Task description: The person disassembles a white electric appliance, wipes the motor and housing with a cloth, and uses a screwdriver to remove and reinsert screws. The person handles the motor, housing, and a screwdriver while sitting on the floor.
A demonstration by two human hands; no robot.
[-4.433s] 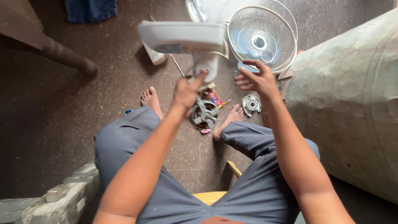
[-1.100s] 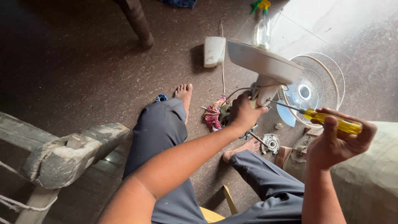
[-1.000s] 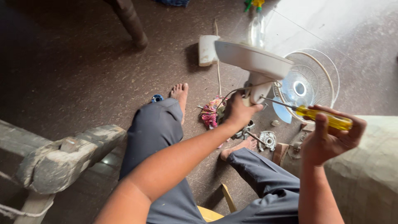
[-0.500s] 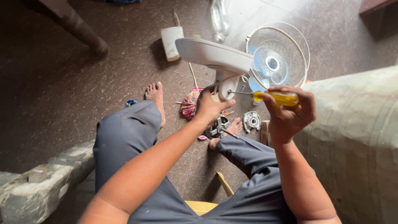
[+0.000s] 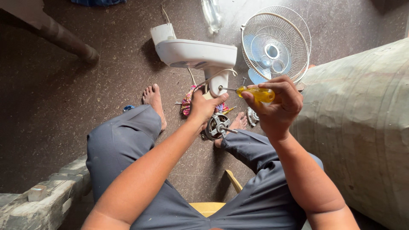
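Here the right hand (image 5: 277, 104) was closed around the yellow handle of a screwdriver (image 5: 255, 93), whose long axis ran nearly level, the metal shaft pointing leftward toward the neck of the white fan base (image 5: 200, 55). The tip stood just at the neck, close beside the left hand (image 5: 203, 107), which was wrapped about the lower part of that neck; its thumb pointed toward the shaft. So the tool lay to the right of the spot it addressed, and the right hand was the one behind it, while the left was nearer the base itself.

Below the left hand, between the person's bare feet on the floor (image 5: 64, 93), lay the fan motor (image 5: 215, 127) with its spindle sticking out to the right. A bundle of coloured wires (image 5: 187, 101) sat just beside it, partly hidden by the wrist. The wire fan guard (image 5: 276, 42) with its pale blue blades lay farther off, near a large grey-green drum (image 5: 362, 127).

Of containers, only a clear plastic bottle (image 5: 212, 15) lay beyond the base; whether anything was in it could not be told.
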